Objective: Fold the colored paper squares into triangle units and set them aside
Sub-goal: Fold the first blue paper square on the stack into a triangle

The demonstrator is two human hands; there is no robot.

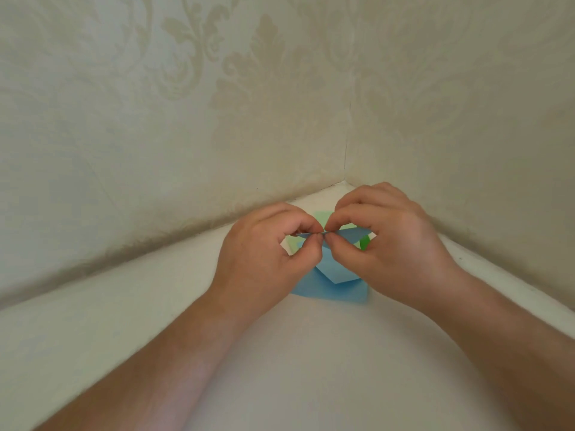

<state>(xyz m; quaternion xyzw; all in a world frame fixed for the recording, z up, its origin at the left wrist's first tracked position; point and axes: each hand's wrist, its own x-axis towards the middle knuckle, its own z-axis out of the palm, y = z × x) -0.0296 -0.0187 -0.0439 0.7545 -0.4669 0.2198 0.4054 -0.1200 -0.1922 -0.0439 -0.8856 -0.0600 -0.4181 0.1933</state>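
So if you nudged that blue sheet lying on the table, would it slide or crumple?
The blue sheet lies flat and thin, so it probably slides lightly. It looks floppy, likely bending if lifted by one corner.

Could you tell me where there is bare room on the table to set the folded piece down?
Bare table lies between the forearms, nearer than the blue squares, and left of the left hand along the wall. The corner behind both hands is crowded with green paper.
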